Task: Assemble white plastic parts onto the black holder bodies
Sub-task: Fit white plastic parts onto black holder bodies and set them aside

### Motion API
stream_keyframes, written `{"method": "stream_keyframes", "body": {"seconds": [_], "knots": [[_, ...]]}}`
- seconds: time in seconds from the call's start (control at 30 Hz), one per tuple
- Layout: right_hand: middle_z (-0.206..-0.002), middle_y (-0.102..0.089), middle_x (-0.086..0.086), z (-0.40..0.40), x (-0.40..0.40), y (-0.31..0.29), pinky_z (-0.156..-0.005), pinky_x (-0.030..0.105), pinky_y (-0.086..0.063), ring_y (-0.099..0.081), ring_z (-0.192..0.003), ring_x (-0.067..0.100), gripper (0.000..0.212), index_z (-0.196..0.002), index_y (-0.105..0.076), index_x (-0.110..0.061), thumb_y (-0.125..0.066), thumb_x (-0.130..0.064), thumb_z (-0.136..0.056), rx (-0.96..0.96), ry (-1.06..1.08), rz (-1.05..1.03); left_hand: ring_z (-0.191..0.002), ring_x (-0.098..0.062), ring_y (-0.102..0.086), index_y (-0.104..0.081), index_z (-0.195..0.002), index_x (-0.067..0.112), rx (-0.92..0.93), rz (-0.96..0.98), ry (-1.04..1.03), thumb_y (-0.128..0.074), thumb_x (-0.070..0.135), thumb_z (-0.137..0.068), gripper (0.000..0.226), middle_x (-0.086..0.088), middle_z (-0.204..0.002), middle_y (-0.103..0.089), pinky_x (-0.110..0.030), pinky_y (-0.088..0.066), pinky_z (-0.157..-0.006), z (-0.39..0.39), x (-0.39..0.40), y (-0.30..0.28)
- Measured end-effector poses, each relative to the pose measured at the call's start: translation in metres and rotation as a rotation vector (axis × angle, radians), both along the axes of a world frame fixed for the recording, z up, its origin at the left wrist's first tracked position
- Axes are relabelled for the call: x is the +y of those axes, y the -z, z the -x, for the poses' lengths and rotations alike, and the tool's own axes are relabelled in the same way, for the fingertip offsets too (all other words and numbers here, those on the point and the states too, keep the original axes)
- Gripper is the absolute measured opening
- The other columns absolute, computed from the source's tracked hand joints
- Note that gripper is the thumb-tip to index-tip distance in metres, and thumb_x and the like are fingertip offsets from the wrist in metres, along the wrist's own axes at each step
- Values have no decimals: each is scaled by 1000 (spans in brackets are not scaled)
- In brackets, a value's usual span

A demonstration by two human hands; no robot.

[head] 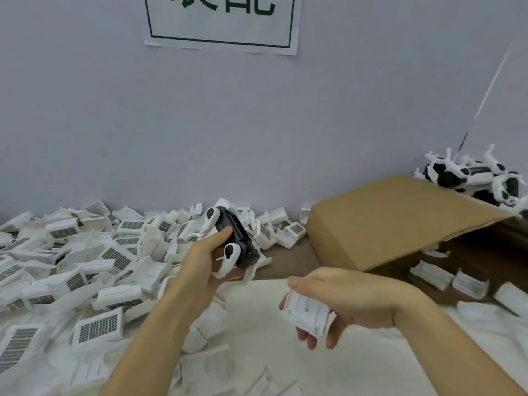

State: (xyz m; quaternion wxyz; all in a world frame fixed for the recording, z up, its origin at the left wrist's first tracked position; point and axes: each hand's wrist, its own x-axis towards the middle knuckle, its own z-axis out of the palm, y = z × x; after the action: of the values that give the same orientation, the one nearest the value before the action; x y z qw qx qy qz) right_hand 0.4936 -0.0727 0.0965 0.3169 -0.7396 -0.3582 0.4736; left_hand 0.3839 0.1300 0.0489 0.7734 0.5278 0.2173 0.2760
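Left hand (pixel 200 264) is gripping black holder body (pixel 238 241) by its middle, above the bench; right hand (pixel 343 298), fingers curled, is holding white plastic part (pixel 307 312) nearby. Both probably light, rigid, slippery; edges are looking safest.

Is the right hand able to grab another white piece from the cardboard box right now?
Probably not yet. The right hand already holds a white part, so its fingers are busy. The way to the cardboard box looks free, with its opening facing that hand.
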Motion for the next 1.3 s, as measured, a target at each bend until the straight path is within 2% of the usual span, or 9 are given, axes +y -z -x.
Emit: {"method": "stream_keyframes", "body": {"seconds": [0.13, 0.27, 0.37, 0.5, 0.77, 0.9, 1.07, 1.2, 1.3], "knots": [[-92, -72, 20, -20, -70, -6, -43, 19, -44, -68, -65, 23, 56, -117, -68, -7, -46, -56, -100, 138, 81, 86, -70, -23, -75, -79, -77, 14, -28, -19, 15, -59, 20, -97, 29, -9, -81, -76, -46, -55, -86, -3, -5, -3], [-86, -68, 32, -49, -120, 3, -37, 22, -37, -64, -54, 27, 72, -127, -49, 1, -65, -55, -84, 86, 440, 181, -70, -27, -75, -72, -91, 4, -48, -46, 48, -57, 18, -97, 21, -13, -82, -75, -37, -64, -67, -4, -11, -6], [-111, -65, 28, -70, -108, 8, -78, 41, -59, -70, -88, 38, 48, -140, -46, -5, -52, -34, -102, 224, 987, -303, -75, -29, -75, -72, -99, 1, -33, -44, 69, -57, 19, -97, 23, -17, -90, -75, -33, -63, -63, -4, -12, -6], [-155, -36, 21, -66, -79, 15, -110, 55, -41, -47, -131, 44, 49, -154, -33, -17, -46, -14, -106, 165, 1222, -544, -84, -33, -75, -77, -94, 5, -49, -9, 43, -58, 21, -97, 25, -21, -100, -76, -46, -58, -85, 1, -10, -8], [-77, -78, 1, -14, -45, 14, -61, 27, -52, -74, -76, 18, 32, -91, -77, -16, -47, -16, -103, -333, 548, 21, -92, -27, -75, -71, -101, 17, -119, 141, -66, -57, 28, -101, 18, -14, -104, -77, -49, -55, -94, 3, 6, -3], [-84, -77, -7, -1, -2, 11, -59, 17, -50, -73, -77, 6, 25, -92, -77, -25, -54, -18, -99, -447, 217, -110, -92, -28, -76, -77, -100, 6, -110, 237, -84, -58, 35, -101, 35, -15, -99, -77, -44, -57, -89, 6, 12, 1], [-105, -69, -12, -37, 83, 22, -71, 10, -44, -63, -89, 1, 33, -127, -63, -24, -66, -23, -94, -786, 277, -304, -82, -38, -73, -72, -105, -2, -148, 324, -55, -48, 25, -103, 36, -23, -100, -74, -46, -53, -88, 10, 12, 4], [-148, -45, 3, -62, 131, 39, -104, 39, -45, -46, -131, 25, 71, -151, -35, -20, -67, -39, -91, -1013, 181, -94, -86, -40, -71, -67, -114, -6, -149, 274, -35, -49, 22, -101, 36, -27, -111, -72, -51, -49, -98, 12, 9, 2], [-142, -44, 3, -70, 150, 50, -104, 45, -42, -43, -130, 31, 55, -141, -40, -22, -62, -36, -92, -1166, 73, 101, -94, -40, -67, -65, -120, -9, -112, 229, -1, -50, 26, -100, 43, -30, -118, -68, -49, -53, -87, 10, 6, -1]]}}
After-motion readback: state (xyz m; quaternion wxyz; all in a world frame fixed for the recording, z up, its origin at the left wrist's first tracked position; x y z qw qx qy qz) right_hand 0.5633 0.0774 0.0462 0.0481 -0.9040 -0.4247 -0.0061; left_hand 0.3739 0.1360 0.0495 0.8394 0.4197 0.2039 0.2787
